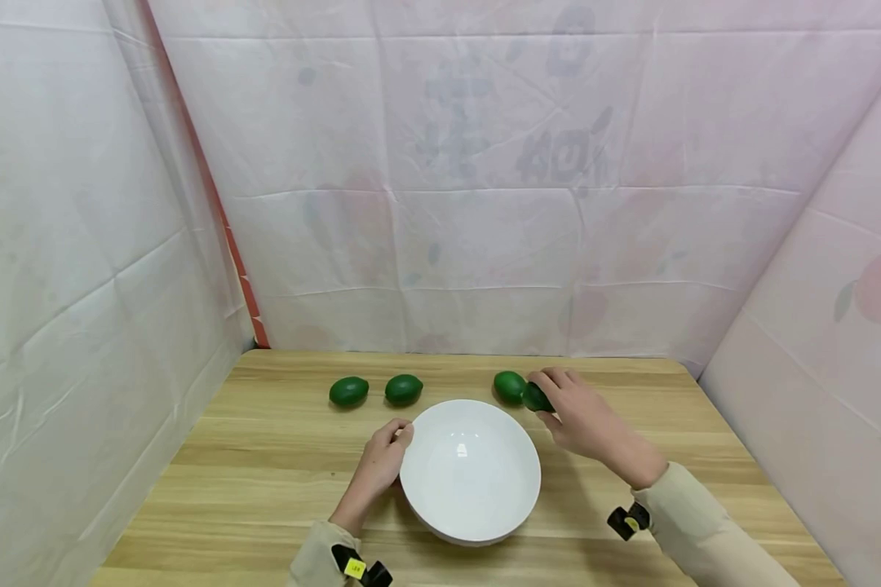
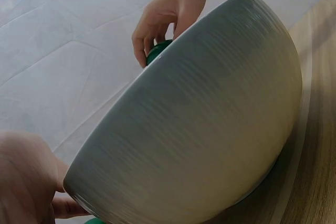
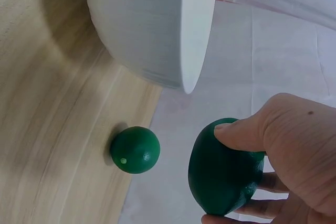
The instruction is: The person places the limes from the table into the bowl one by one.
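Observation:
A white bowl stands at the front middle of the table. At its left side my left hand grips the rim between thumb and fingers. My right hand holds a green lime between thumb and fingers, raised above the table to the right of the bowl. Just behind the held one, another lime lies on the wood; the right wrist view shows the two apart. Behind the bowl to the left lie two more limes, one near the rim and one farther left.
The wooden table has light grain and a straight back edge. Pale printed cloth walls rise behind it and at both sides. A red strip runs down the back left corner. Small black wrist devices sit on both sleeves.

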`<state>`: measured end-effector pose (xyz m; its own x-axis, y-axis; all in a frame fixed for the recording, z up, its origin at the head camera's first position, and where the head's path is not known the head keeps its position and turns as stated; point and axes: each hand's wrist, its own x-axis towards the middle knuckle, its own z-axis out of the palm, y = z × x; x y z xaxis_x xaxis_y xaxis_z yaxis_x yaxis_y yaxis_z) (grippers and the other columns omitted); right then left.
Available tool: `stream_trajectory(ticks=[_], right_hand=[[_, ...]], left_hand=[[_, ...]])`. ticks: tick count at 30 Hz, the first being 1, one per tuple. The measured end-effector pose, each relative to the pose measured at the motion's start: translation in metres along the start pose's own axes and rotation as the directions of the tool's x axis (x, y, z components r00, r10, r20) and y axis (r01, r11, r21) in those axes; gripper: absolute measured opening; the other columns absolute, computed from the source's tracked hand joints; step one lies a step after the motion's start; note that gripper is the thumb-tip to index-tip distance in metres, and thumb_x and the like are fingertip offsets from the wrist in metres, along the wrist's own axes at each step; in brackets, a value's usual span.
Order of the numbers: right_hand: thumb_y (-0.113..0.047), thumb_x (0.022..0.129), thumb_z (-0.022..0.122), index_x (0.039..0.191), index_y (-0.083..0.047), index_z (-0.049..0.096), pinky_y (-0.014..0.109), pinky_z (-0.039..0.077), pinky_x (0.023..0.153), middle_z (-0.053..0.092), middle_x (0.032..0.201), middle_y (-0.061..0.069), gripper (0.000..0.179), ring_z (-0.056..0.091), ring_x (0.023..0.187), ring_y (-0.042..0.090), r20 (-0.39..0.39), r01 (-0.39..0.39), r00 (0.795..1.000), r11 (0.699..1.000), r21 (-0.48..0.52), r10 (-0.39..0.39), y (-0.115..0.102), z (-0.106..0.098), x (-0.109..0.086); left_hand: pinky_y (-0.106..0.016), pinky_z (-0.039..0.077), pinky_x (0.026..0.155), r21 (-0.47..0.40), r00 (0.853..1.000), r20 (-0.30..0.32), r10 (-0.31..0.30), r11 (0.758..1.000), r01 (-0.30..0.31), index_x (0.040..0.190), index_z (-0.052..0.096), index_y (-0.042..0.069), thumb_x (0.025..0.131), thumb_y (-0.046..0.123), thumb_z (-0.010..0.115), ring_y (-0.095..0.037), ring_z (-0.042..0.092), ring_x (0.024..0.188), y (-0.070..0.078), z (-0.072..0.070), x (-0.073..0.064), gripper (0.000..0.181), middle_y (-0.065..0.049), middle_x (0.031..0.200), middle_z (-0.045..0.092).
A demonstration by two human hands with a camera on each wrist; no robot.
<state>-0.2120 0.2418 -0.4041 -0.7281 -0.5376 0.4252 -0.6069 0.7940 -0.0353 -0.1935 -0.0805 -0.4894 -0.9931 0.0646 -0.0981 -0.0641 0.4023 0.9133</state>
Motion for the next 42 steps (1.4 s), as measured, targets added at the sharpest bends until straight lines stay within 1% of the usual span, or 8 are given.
stream_trajectory(ticks=[7, 13, 21, 26, 32, 34, 38, 42], right_hand=[[-0.002, 0.081, 0.081, 0.127, -0.004, 0.06, 0.045, 0.057, 0.084, 0.062, 0.121, 0.013, 0.051, 0.062, 0.107, 0.031, 0.038, 0.016, 0.999, 1.0, -0.003, -0.016, -0.011, -0.004, 0.0], [-0.006, 0.081, 0.083, 0.13, -0.004, 0.06, 0.042, 0.058, 0.08, 0.063, 0.121, 0.013, 0.054, 0.063, 0.102, 0.027, 0.056, 0.049, 0.997, 0.999, -0.009, -0.049, -0.018, -0.003, -0.002], [-0.008, 0.083, 0.082, 0.131, -0.005, 0.06, 0.04, 0.059, 0.082, 0.063, 0.123, 0.013, 0.054, 0.063, 0.105, 0.026, 0.111, 0.091, 0.99, 0.996, 0.005, -0.091, -0.028, -0.005, 0.001], [-0.009, 0.085, 0.08, 0.133, -0.008, 0.058, 0.041, 0.058, 0.082, 0.062, 0.126, 0.012, 0.053, 0.064, 0.107, 0.027, 0.146, 0.103, 0.984, 0.995, 0.018, -0.104, -0.034, -0.006, 0.001], [-0.012, 0.084, 0.082, 0.132, -0.009, 0.058, 0.042, 0.058, 0.085, 0.062, 0.126, 0.011, 0.053, 0.064, 0.106, 0.028, 0.138, 0.162, 0.977, 0.987, 0.016, -0.163, -0.041, -0.002, 0.0], [-0.013, 0.083, 0.083, 0.131, -0.01, 0.058, 0.041, 0.058, 0.084, 0.062, 0.126, 0.011, 0.054, 0.065, 0.106, 0.027, 0.136, 0.182, 0.974, 0.983, 0.021, -0.183, -0.044, -0.001, -0.001], [-0.015, 0.083, 0.083, 0.131, -0.01, 0.059, 0.04, 0.059, 0.081, 0.062, 0.125, 0.009, 0.054, 0.065, 0.104, 0.025, 0.143, 0.21, 0.966, 0.976, 0.059, -0.217, -0.049, 0.002, -0.003], [-0.016, 0.085, 0.082, 0.132, -0.009, 0.059, 0.039, 0.058, 0.082, 0.062, 0.124, 0.008, 0.053, 0.065, 0.105, 0.023, 0.183, 0.218, 0.954, 0.97, 0.108, -0.235, -0.054, 0.004, -0.006]], left_hand=[[-0.034, 0.047, 0.079, 0.006, 1.0, -0.001, 0.005, 1.0, -0.005, 0.131, 0.064, 0.012, 0.108, 0.036, 0.044, -0.019, 0.059, 0.09, -0.001, 0.0, 0.0, 0.039, -0.01, 0.105, 0.067], [-0.034, 0.047, 0.079, 0.011, 1.0, -0.006, 0.0, 1.0, 0.0, 0.131, 0.064, 0.013, 0.108, 0.037, 0.044, -0.019, 0.059, 0.091, 0.0, 0.001, 0.001, 0.039, -0.009, 0.107, 0.067], [-0.034, 0.047, 0.078, 0.016, 1.0, -0.009, -0.005, 1.0, 0.005, 0.131, 0.064, 0.013, 0.108, 0.037, 0.044, -0.019, 0.059, 0.091, 0.001, 0.0, 0.0, 0.039, -0.01, 0.107, 0.067], [-0.033, 0.046, 0.077, 0.008, 1.0, -0.008, -0.001, 1.0, 0.001, 0.131, 0.064, 0.012, 0.108, 0.037, 0.044, -0.019, 0.058, 0.09, 0.003, -0.001, -0.001, 0.039, -0.01, 0.105, 0.066], [-0.032, 0.045, 0.075, 0.008, 1.0, -0.01, 0.012, 1.0, -0.012, 0.129, 0.065, 0.012, 0.108, 0.037, 0.044, -0.018, 0.058, 0.087, 0.003, 0.0, -0.002, 0.038, -0.009, 0.101, 0.066], [-0.032, 0.045, 0.075, 0.009, 1.0, -0.013, 0.015, 1.0, -0.015, 0.129, 0.065, 0.012, 0.108, 0.037, 0.044, -0.018, 0.058, 0.086, 0.002, 0.001, -0.002, 0.038, -0.009, 0.099, 0.065], [-0.032, 0.045, 0.074, 0.013, 1.0, -0.016, 0.019, 1.0, -0.019, 0.129, 0.065, 0.012, 0.108, 0.037, 0.044, -0.018, 0.057, 0.085, 0.001, 0.001, -0.002, 0.039, -0.009, 0.099, 0.065], [-0.032, 0.046, 0.075, 0.023, 1.0, -0.018, 0.022, 1.0, -0.022, 0.129, 0.064, 0.012, 0.109, 0.037, 0.043, -0.018, 0.058, 0.086, -0.001, 0.001, -0.002, 0.039, -0.009, 0.1, 0.066]])
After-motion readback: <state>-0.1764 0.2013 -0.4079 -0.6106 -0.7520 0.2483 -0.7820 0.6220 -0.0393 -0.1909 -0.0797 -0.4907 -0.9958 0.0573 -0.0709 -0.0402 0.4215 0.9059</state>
